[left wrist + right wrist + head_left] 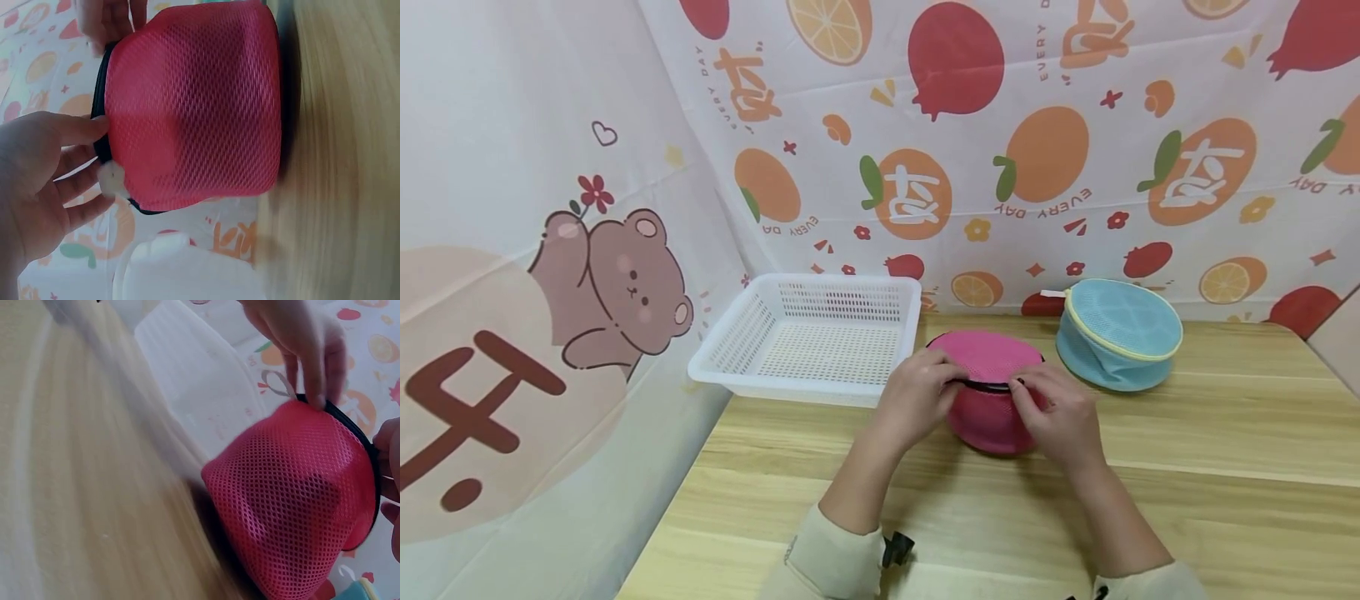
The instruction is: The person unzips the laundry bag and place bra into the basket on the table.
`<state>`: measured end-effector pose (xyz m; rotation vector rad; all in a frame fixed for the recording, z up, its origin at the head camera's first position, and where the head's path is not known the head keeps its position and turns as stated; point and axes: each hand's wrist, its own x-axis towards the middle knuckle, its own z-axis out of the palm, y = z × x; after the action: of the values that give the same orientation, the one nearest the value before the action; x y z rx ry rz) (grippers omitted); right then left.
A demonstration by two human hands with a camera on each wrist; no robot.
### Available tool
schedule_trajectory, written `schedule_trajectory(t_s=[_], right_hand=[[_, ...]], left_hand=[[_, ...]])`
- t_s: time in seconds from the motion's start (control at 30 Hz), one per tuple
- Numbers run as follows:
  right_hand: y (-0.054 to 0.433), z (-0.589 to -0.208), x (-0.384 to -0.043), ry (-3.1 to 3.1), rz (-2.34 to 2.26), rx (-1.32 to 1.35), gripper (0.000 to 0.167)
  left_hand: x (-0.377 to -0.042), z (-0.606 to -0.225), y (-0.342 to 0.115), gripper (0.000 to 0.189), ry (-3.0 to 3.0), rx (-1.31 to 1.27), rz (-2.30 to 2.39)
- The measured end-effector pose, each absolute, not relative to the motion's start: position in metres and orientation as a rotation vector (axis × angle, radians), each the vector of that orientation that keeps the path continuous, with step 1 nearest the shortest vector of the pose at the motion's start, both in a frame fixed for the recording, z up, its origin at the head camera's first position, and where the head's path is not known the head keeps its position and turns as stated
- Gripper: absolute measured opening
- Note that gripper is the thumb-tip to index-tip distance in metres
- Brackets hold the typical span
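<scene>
A round pink mesh bag (988,425) with a black zipped rim (987,387) stands on the table. My left hand (917,393) pinches that rim on its left, thumb in front, as the left wrist view also shows. On the rim's other side, the thumb and fingers of my right hand (1062,417) grip the black edging. A pale loop (275,382) sticks out of the rim beside the left hand. Through the mesh in the right wrist view, a darker shape (306,494) shows inside the bag or as shadow; which one, I cannot tell.
A white plastic basket (805,390) with slotted walls stands left of the pink bag. To the right sits a light blue mesh bag (1123,308) with a yellow rim and a white tab. A fruit-print cloth (970,225) hangs behind the wooden table (1240,433).
</scene>
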<state>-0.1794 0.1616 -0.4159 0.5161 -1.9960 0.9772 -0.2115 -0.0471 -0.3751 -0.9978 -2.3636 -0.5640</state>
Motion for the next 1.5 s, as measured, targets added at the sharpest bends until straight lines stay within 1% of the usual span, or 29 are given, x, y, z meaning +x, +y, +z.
schedule_trajectory(t_s=[0.13, 0.23, 0.4, 0.6, 0.77, 0.9, 1.23, 1.5], right_hand=[[0.154, -0.42, -0.179, -2.016, 0.94, 0.593, 0.007], [0.15, -0.422, -0.178, -2.021, 0.923, 0.595, 0.004], [0.151, -0.422, -0.177, -2.019, 0.905, 0.546, 0.003], [0.16, -0.419, -0.178, -2.008, 0.954, 0.473, 0.005], [0.165, -0.417, -0.18, -1.984, 0.943, 0.465, 0.009], [0.166, -0.416, -0.18, -1.992, 0.942, 0.476, 0.009], [0.158, -0.42, -0.18, -2.009, 0.953, 0.628, 0.011], [0.158, -0.418, -0.178, -2.023, 0.931, 0.522, 0.007]], left_hand=[[-0.206, -0.376, -0.036, 0.01, -2.332, -1.085, -0.507], [-0.203, -0.379, -0.028, 0.009, -2.34, -1.112, -0.463], [-0.204, -0.383, -0.027, 0.007, -2.366, -1.068, -0.488], [-0.212, -0.382, -0.039, 0.008, -2.328, -0.99, -0.542], [-0.22, -0.381, -0.049, 0.009, -2.331, -0.937, -0.62], [-0.219, -0.379, -0.05, 0.009, -2.357, -0.924, -0.646], [-0.203, -0.378, -0.027, 0.009, -2.305, -1.114, -0.525], [-0.207, -0.381, -0.03, 0.008, -2.341, -1.057, -0.583]])
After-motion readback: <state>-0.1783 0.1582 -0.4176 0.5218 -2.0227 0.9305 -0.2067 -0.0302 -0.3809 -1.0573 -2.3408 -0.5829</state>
